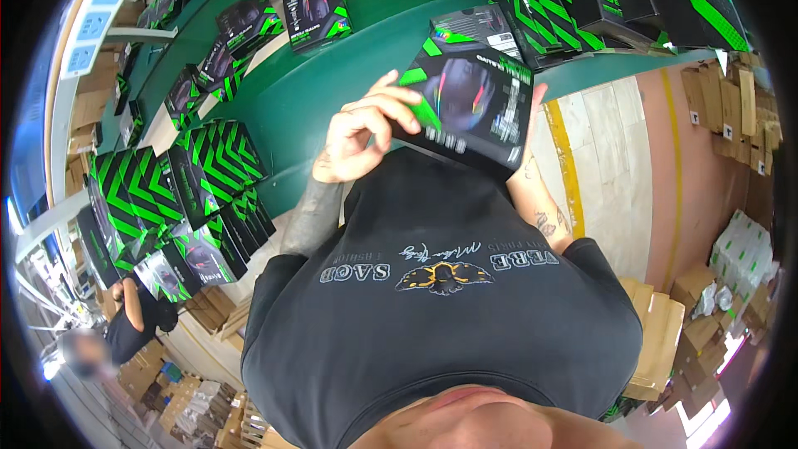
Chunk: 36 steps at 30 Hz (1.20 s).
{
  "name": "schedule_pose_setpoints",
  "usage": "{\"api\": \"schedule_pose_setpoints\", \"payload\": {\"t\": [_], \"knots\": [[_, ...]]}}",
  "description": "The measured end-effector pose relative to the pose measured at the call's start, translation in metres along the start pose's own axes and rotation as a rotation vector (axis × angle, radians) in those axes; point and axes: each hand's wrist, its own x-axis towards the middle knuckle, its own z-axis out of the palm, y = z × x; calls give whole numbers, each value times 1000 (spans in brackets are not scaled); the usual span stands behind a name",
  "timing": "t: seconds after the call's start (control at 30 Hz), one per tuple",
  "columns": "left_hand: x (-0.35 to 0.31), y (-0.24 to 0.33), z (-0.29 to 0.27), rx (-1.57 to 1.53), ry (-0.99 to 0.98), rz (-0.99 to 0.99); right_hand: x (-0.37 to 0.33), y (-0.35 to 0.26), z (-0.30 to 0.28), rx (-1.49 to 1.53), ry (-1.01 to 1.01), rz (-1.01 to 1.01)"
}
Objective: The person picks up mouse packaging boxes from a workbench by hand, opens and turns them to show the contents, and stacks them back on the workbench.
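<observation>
Tilted in front of my chest is a black and green mouse box (465, 100), with a picture of a computer mouse on its front. My left hand (359, 129) has its fingers bent against the box's left side. Along the opposite edge, my right hand (534, 108) grips the box; most of its fingers are hidden behind it. Just beyond lies another box (475, 23), grey printed panel up, on the green table (307, 87), partly covered by the held one.
Upright boxes (565, 4) crowd the table's far right. Stacked boxes (137, 191) stand at the left, with more boxes (316, 12) spread along the far belt. A co-worker (137, 316) is at the lower left. Cardboard cartons (652, 333) stand on the right-hand floor.
</observation>
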Motion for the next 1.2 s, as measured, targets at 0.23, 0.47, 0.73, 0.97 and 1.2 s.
{"api": "schedule_pose_setpoints", "payload": {"t": [0.23, 0.47, 0.73, 0.97, 1.2], "knots": [[-2, 22, 10, 622, 418, -444, 47, 31, 14, -314, -59, 293], [-16, 16, -10, 1166, 323, -458, 52, 63, 10, -438, 198, 283], [-33, -29, -55, -264, 376, 24, 48, 62, 6, -511, 235, 185], [-53, -56, -89, -442, 182, 170, 40, 62, 0, -523, 125, 156], [-81, -62, -33, -648, 958, -836, 46, 62, 3, -650, 336, 124]]}}
